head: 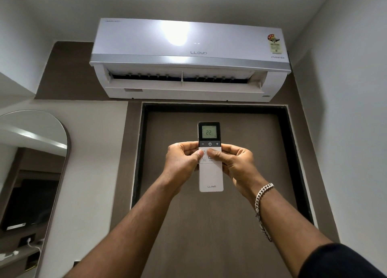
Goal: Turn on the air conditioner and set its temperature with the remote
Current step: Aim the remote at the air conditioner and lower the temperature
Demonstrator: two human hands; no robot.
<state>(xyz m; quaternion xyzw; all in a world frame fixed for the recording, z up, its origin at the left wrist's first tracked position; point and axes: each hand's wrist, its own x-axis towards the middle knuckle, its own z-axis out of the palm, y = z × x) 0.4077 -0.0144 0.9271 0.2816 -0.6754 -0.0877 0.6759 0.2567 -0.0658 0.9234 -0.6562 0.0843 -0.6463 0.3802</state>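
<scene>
Arms were raised toward the air conditioner; below its open louvre, the remote stood upright, clasped by left hand and right hand, thumbs on its buttons, screen reading 22.

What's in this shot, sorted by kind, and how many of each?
Air conditioner: 1
Remote: 1
Hands, left hand and right hand, both holding the remote: 2
Bracelet: 1
Mirror: 1
Door: 1
Total: 7
</scene>
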